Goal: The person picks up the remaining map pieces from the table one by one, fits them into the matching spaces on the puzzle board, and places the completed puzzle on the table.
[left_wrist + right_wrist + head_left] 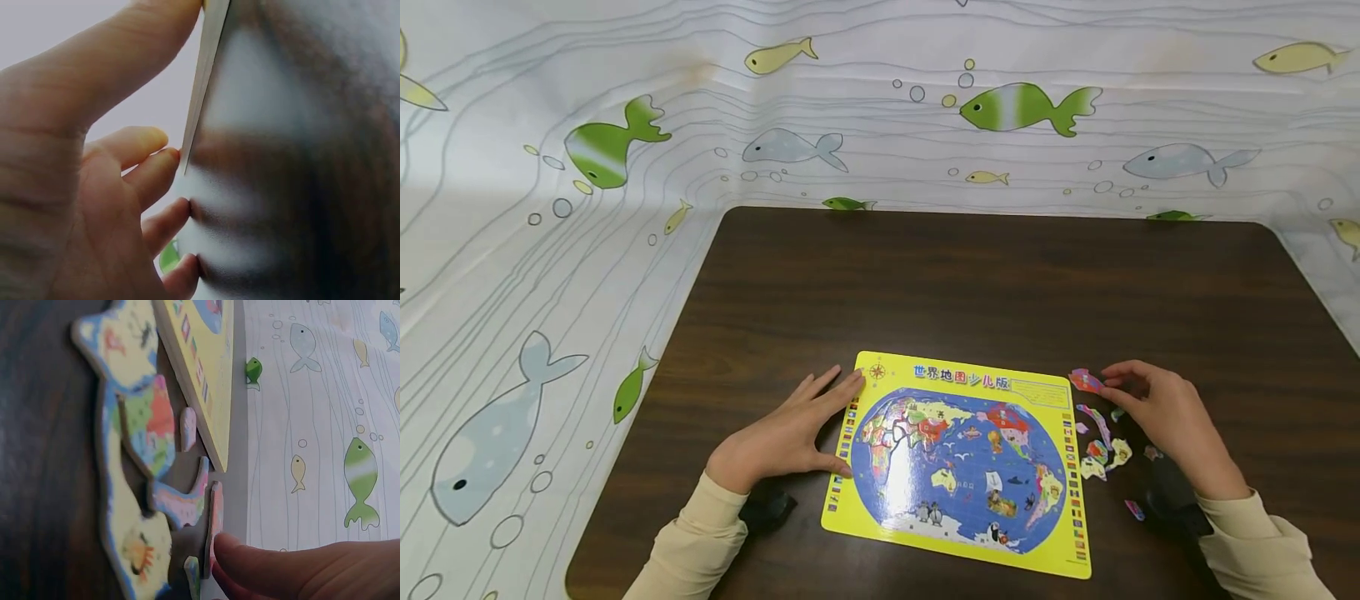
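Note:
A yellow world-map puzzle board lies slightly turned on the dark table, many map pieces fitted in its blue oval. My left hand rests on its left edge with fingers spread and thumb lower down; the left wrist view shows the board's thin edge beside the fingertips. At the board's upper right corner, my right hand pinches a red-pink puzzle piece between thumb and fingers. That piece appears nearly edge-on by the thumb in the right wrist view.
Several loose puzzle pieces lie right of the board, among them a cream one, a curved pink one and a small pink-blue one. Behind the brown table hangs a white fish-printed cloth.

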A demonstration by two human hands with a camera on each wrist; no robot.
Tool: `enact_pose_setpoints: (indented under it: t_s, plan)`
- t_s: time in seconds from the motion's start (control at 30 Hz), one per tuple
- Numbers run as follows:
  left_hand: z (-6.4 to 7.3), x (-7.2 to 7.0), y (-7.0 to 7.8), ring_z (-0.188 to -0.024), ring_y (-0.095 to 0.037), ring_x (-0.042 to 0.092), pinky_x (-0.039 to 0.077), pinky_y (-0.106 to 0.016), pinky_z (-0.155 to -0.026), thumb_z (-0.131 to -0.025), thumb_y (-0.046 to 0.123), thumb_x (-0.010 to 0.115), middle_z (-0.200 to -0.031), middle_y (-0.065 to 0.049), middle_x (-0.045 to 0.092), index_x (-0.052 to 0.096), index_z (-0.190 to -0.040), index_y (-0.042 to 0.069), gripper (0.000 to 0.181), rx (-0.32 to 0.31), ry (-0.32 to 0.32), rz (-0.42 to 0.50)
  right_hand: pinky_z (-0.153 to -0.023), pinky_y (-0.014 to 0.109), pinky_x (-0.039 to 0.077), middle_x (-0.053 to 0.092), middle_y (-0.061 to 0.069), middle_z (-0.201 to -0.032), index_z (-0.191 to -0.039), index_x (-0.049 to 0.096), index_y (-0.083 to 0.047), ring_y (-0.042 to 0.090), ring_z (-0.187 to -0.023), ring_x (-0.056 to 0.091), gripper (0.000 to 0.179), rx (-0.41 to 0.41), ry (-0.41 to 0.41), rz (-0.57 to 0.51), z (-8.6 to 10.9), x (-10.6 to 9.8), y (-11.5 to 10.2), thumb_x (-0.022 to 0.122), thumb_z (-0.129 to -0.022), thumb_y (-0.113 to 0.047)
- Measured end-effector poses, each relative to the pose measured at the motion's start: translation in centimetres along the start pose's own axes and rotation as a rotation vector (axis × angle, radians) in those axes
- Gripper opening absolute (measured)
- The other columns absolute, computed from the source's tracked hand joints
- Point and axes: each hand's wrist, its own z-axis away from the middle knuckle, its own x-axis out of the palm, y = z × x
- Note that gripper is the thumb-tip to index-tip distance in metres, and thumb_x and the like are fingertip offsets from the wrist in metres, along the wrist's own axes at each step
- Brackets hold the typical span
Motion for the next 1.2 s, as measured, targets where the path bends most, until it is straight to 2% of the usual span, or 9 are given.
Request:
enact_pose_setpoints:
  t_s: [0.1,0.2,0.33,0.5,0.67,0.77,0.97,1.2]
  plan:
    - [0.0,-0.1,0.1,-0.164,-0.038,0.01,0.008,-0.065,-0.13,-0.074,0.045,0.092,-0.175,-0.003,0.024,0.024,-0.167,0.016,0.12,-0.001,0.006,0.002,-0.051,0.026,0.035,0.074,0.018,-0.097,-0.12,0.07,0.001,0.012,-0.062,0.049,0.03,-0.004,0.022,0.005,0.2,0.2,-0.1,0.078,-0.094,-0.012]
    - [0.0,-0.1,0.1,-0.164,-0.038,0.009,0.008,-0.065,-0.13,-0.074,0.045,0.092,-0.175,-0.003,0.023,0.023,-0.167,0.016,0.12,-0.003,0.004,0.008,-0.043,0.028,0.037,0.072,0.02,-0.098,-0.122,0.069,0.001,0.013,-0.054,0.046,0.031,0.013,0.035,-0.001,0.6,0.4,-0.2,0.076,-0.096,-0.013]
    - [0.0,-0.1,0.2,-0.164,-0.038,0.009,0.007,-0.065,-0.13,-0.074,0.045,0.092,-0.175,-0.003,0.023,0.023,-0.168,0.016,0.12,-0.006,-0.001,0.014,-0.037,0.032,0.042,0.072,0.026,-0.105,-0.123,0.068,0.001,0.016,-0.048,0.049,0.03,0.046,0.044,-0.019,1.0,0.7,-0.4,0.073,-0.099,-0.015]
    - [0.0,0.1,0.2,-0.164,-0.037,0.009,0.006,-0.065,-0.13,-0.074,0.045,0.092,-0.175,-0.003,0.022,0.022,-0.168,0.017,0.121,-0.012,-0.003,0.019,-0.037,0.032,0.042,0.073,0.028,-0.104,-0.122,0.069,0.003,0.017,-0.047,0.052,0.029,0.065,0.048,-0.013,0.9,0.8,-0.3,0.073,-0.098,-0.013]
    - [0.0,0.1,0.1,-0.164,-0.037,0.009,0.007,-0.065,-0.13,-0.073,0.046,0.093,-0.175,-0.003,0.023,0.023,-0.168,0.017,0.121,-0.01,0.001,0.019,-0.048,0.028,0.039,0.074,0.026,-0.1,-0.118,0.071,0.005,0.018,-0.06,0.055,0.029,0.045,0.041,0.019,0.4,0.7,0.0,0.077,-0.094,-0.009]
    - [0.0,0.2,0.1,-0.164,-0.037,0.01,0.007,-0.065,-0.13,-0.073,0.046,0.092,-0.175,-0.003,0.024,0.023,-0.168,0.017,0.121,-0.008,0.004,0.014,-0.056,0.027,0.038,0.074,0.025,-0.1,-0.118,0.071,0.007,0.019,-0.068,0.055,0.031,0.04,0.006,0.025,0.1,0.5,0.2,0.079,-0.092,-0.008]
    - [0.0,0.3,0.0,-0.164,-0.036,0.009,0.007,-0.065,-0.13,-0.073,0.048,0.092,-0.175,-0.002,0.023,0.022,-0.168,0.017,0.121,-0.012,0.004,0.015,-0.059,0.031,0.041,0.075,0.023,-0.096,-0.118,0.071,0.008,0.02,-0.069,0.055,0.03,0.048,-0.101,0.015,-0.7,-0.2,0.2,0.076,-0.094,-0.008]
    - [0.0,0.1,0.0,-0.164,-0.037,0.01,0.007,-0.065,-0.13,-0.073,0.045,0.093,-0.175,-0.003,0.024,0.023,-0.168,0.016,0.121,-0.007,0.012,0.017,-0.063,0.03,0.044,0.073,0.019,-0.093,-0.113,0.072,0.008,0.022,-0.075,0.057,0.026,0.054,-0.165,0.01,-1.3,-0.6,0.3,0.076,-0.094,-0.008]
